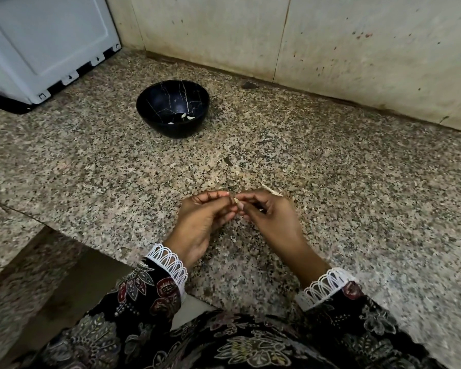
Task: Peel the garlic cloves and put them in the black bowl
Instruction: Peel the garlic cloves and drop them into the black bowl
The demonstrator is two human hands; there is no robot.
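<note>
Pinching garlic clove (235, 201) between fingertips: left hand (201, 222) and right hand (270, 218), both curled round it, meeting just above near edge of granite counter (357, 182). Pale strip (272, 190) juts past right hand, probably loose skin, too blurred to tell. Black bowl (173, 107) sits well apart toward back wall, few peeled cloves (186, 116) inside. White appliance (45, 43) at back left corner.
</note>
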